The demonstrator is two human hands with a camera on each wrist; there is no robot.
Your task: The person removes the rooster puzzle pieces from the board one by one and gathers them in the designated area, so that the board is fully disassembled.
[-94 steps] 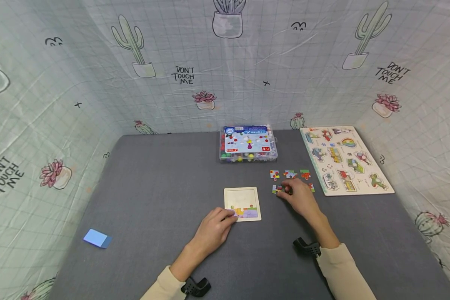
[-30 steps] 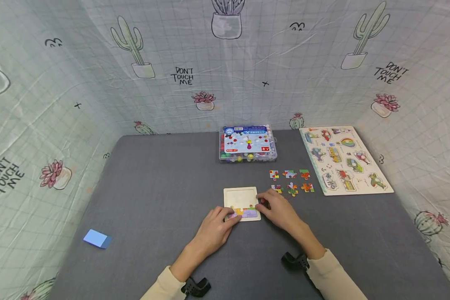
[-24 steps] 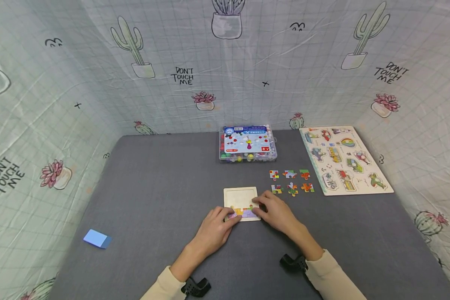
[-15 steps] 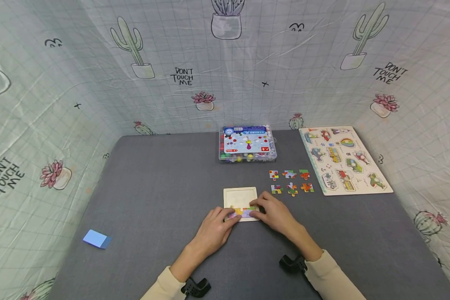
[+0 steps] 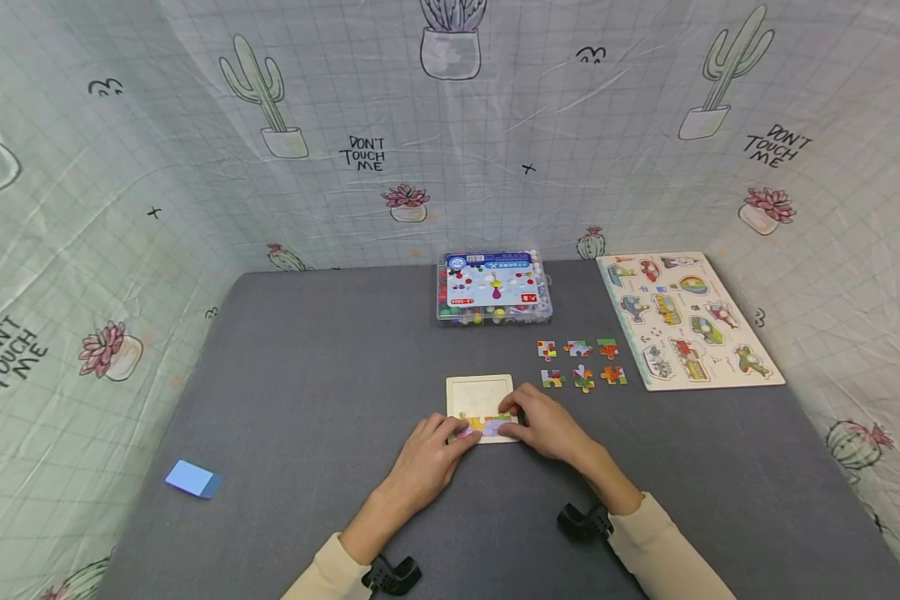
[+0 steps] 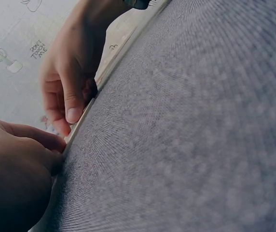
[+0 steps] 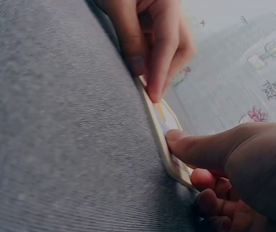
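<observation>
Cream jigsaw tray [image 5: 480, 395], left hand [image 5: 424, 457] pinching its near-left corner, right hand [image 5: 549, 423] at right edge, grasp unclear, thumb [image 7: 180, 139] atop tray in right wrist view, six loose pieces [image 5: 583, 380] only in head view

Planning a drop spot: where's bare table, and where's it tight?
Biggest: between blue block and puzzle frame, back to the printed cloth. Another: right of the right sleeve, in front of the picture board. Crowded: loose pieces between puzzle frame, bead box and picture board; left hand and right hand on the puzzle frame.
</observation>
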